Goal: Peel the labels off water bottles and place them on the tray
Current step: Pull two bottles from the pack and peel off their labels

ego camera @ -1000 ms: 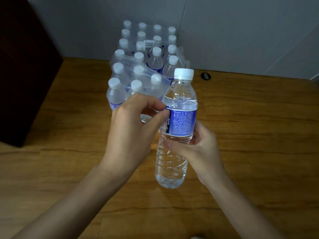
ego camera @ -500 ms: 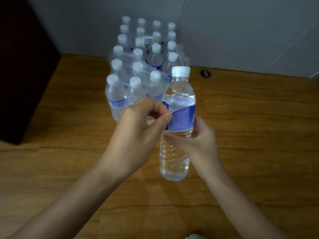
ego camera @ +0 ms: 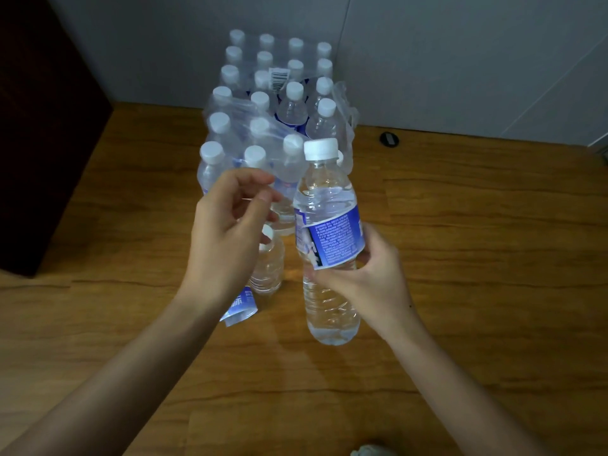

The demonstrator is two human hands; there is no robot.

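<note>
**Bottle held upright, label partly loose**

The right hand (ego camera: 368, 278) gripped a water bottle (ego camera: 329, 245) around its middle, fingers curled just below the blue label (ego camera: 335, 240), whose left edge stood lifted. The left hand (ego camera: 227, 225) hovered just beside the bottle, apart from it, fingers loosely curled and holding nothing. Behind that hand stood a bare bottle (ego camera: 268, 268), a peeled label (ego camera: 240, 307) and the wrapped pack (ego camera: 263, 120).

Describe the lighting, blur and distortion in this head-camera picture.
Head view: dim, bluish light; soft glints on the held bottle; left hand fingertips slightly blurred; wide-angle bending at the wall seams; far pack of bottles soft; dark cabinet nearly black.
</note>
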